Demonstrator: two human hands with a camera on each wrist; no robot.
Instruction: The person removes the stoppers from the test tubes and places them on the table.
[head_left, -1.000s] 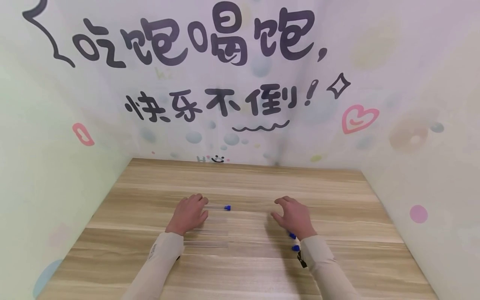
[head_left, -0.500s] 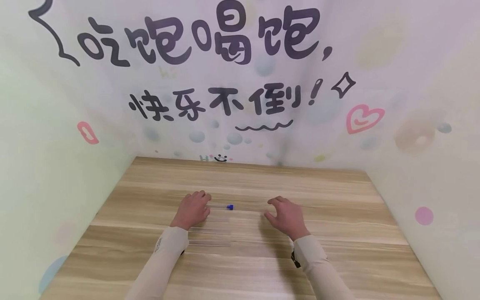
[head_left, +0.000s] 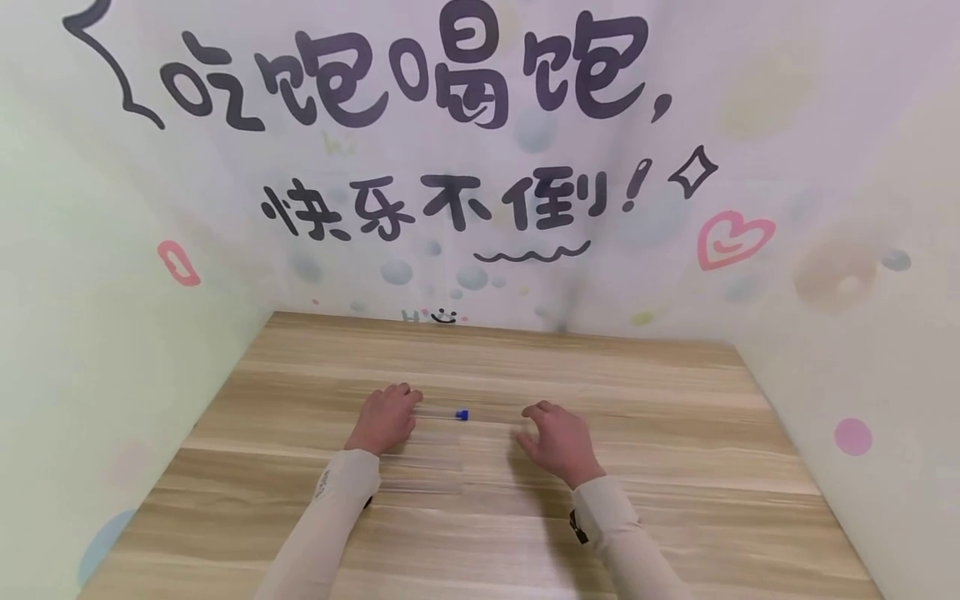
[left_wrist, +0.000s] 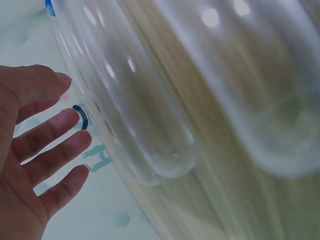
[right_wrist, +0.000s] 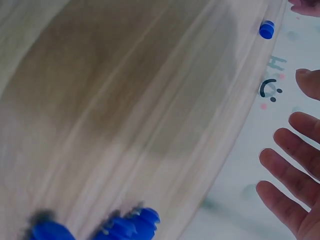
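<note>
Several clear tubes with rounded ends [left_wrist: 165,135] lie side by side on the wooden table; their bodies [head_left: 423,467] are faint in the head view. The farthest one carries a blue cap [head_left: 462,415]. My left hand [head_left: 384,419] is over the rounded-end side of that capped tube, fingers relaxed and apart, holding nothing in the left wrist view. Right of the cap, my right hand [head_left: 558,442] hovers with loosely bent, spread fingers and nothing between them. Loose blue caps with toothed edges [right_wrist: 142,224] appear in the right wrist view; the right arm hides them from the head view.
The wood-grain table [head_left: 480,550] meets a printed white wall [head_left: 450,283] at its far edge. White side walls [head_left: 885,350] flank it. A dark band [head_left: 578,527] shows at the right wrist.
My right hand has moved left, closer to the capped tube, and its arm now covers the loose caps seen earlier. The left hand has barely moved. The view has shifted slightly.
</note>
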